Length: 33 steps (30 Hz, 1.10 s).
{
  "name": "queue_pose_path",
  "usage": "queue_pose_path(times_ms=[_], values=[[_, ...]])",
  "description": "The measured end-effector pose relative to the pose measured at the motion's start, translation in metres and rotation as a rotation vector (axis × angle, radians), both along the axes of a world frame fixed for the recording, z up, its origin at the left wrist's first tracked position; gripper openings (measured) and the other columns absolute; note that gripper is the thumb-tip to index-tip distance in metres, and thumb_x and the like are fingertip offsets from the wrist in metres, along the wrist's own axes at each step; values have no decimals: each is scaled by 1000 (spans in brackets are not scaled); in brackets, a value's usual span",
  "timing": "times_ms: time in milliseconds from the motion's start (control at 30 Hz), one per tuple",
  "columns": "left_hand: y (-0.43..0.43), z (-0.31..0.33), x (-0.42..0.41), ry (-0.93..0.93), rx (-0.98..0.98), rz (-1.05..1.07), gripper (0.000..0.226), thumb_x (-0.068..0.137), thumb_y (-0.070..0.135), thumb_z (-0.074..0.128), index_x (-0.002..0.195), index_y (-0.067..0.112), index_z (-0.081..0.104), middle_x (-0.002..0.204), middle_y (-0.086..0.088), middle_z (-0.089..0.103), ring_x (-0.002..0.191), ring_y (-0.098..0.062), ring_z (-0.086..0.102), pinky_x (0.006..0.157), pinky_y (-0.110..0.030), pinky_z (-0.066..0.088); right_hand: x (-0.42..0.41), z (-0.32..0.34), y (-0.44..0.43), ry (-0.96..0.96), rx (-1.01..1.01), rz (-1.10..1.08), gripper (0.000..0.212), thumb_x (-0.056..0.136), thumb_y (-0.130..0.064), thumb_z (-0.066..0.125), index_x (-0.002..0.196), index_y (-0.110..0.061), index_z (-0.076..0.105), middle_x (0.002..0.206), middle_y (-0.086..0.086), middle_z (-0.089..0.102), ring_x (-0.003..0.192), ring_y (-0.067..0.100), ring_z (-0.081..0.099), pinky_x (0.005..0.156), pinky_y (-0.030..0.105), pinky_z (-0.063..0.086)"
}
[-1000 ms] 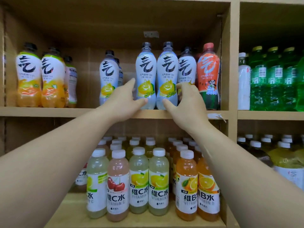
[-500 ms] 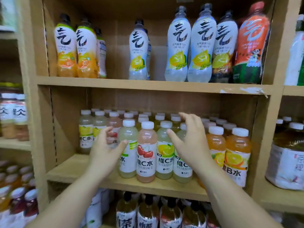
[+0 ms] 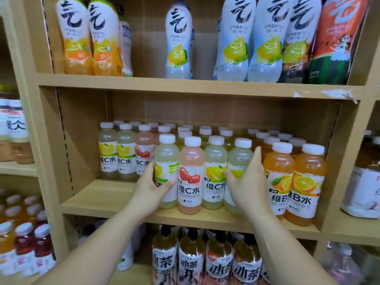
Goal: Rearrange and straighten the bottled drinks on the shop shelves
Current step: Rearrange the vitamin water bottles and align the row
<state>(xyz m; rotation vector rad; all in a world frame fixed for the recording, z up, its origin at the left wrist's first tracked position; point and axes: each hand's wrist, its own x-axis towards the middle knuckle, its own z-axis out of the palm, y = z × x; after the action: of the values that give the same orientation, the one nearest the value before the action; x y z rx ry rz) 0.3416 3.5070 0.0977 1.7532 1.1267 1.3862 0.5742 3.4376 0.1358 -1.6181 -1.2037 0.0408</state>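
Observation:
On the middle shelf (image 3: 115,200) stands a front row of white-capped vitamin drinks. My left hand (image 3: 151,187) grips the leftmost pale lemon bottle (image 3: 167,157), thumb across its label. Beside it stand a pink cherry bottle (image 3: 191,175) and a lemon bottle (image 3: 214,171). My right hand (image 3: 245,182) wraps the rightmost lemon bottle (image 3: 239,157), thumb on its front and fingers along its right side. Two orange bottles (image 3: 306,182) stand just right of that hand. Several more bottles fill the rows behind.
The upper shelf (image 3: 185,87) carries tall sparkling-water bottles (image 3: 234,38), orange ones (image 3: 76,38) at the left and a lone one (image 3: 178,40) in the middle. Tea bottles (image 3: 192,262) fill the shelf below. Bare board lies at the middle shelf's front left. Neighbouring bays hold more drinks.
Both hands came down from the upper shelf's bottles to the middle shelf and closed round the two outer lemon bottles of the front row. The view dropped and moved closer.

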Motion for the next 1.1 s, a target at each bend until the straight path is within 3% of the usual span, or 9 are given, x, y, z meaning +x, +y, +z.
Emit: queue_pose_path(times_ms=[200, 333, 467, 567, 667, 733, 867, 1033, 1100], values=[[10, -14, -8, 36, -39, -30, 56, 88, 9, 76, 130, 37, 52, 122, 17, 68, 107, 6, 65, 101, -32, 52, -7, -28, -2, 47, -34, -47, 108, 93, -22, 74, 163, -17, -8, 161, 7, 33, 146, 24, 36, 113, 32, 36], [12, -21, -9, 63, -75, -83, 60, 90, 10, 75, 128, 47, 46, 128, 19, 65, 117, 3, 62, 108, -37, 48, -5, -39, -3, 40, -45, -43, 110, 94, -27, 73, 162, -24, -14, 159, 7, 37, 142, 23, 42, 110, 33, 39], [6, -22, -3, 52, -41, -3, 57, 89, 16, 76, 132, 39, 47, 124, 23, 63, 116, 1, 60, 106, -36, 49, -4, -44, -7, 12, -17, -32, 108, 95, -33, 71, 162, -26, -13, 160, 5, 36, 142, 21, 41, 110, 32, 40], [2, -26, -1, 40, -9, 93, 62, 86, 20, 80, 138, 30, 47, 126, 15, 65, 116, -8, 62, 104, -41, 50, -7, -47, -15, 18, 24, 5, 106, 94, -35, 71, 163, -27, -9, 161, -1, 34, 144, 17, 35, 110, 24, 34], [-3, -28, -4, 17, 7, 201, 65, 84, 17, 81, 138, 26, 46, 121, 11, 63, 112, -11, 61, 99, -36, 49, -10, -46, -31, 34, 111, 62, 103, 94, -37, 71, 163, -29, -5, 163, -6, 29, 142, 1, 26, 110, 18, 22], [-7, -30, -10, 17, 35, 263, 67, 84, 16, 81, 139, 25, 45, 122, 9, 61, 110, -13, 60, 93, -31, 46, -11, -44, -41, 51, 200, 86, 103, 91, -41, 72, 163, -33, -2, 166, -10, 22, 144, -6, 17, 119, 23, 21], [-6, -35, -31, 5, 17, 343, 67, 84, 19, 81, 141, 27, 44, 121, 8, 63, 109, -15, 61, 90, -31, 46, -19, -35, -57, 91, 300, 171, 103, 83, -51, 73, 160, -42, 5, 166, -15, 24, 153, 10, 26, 121, 48, 34], [2, -33, -68, 32, 1, 431, 67, 88, 25, 78, 144, 30, 41, 123, 6, 64, 109, -19, 61, 90, -37, 48, -58, -26, -71, 148, 269, 365, 101, 76, -56, 73, 155, -55, 11, 156, -26, 37, 143, 6, 41, 114, 46, 44], [6, -31, -85, 46, -8, 462, 68, 88, 26, 78, 145, 28, 41, 124, 4, 64, 109, -21, 61, 90, -38, 49, -74, -27, -68, 167, 242, 441, 100, 79, -49, 78, 154, -58, 13, 155, -26, 39, 140, 5, 45, 112, 44, 46]])
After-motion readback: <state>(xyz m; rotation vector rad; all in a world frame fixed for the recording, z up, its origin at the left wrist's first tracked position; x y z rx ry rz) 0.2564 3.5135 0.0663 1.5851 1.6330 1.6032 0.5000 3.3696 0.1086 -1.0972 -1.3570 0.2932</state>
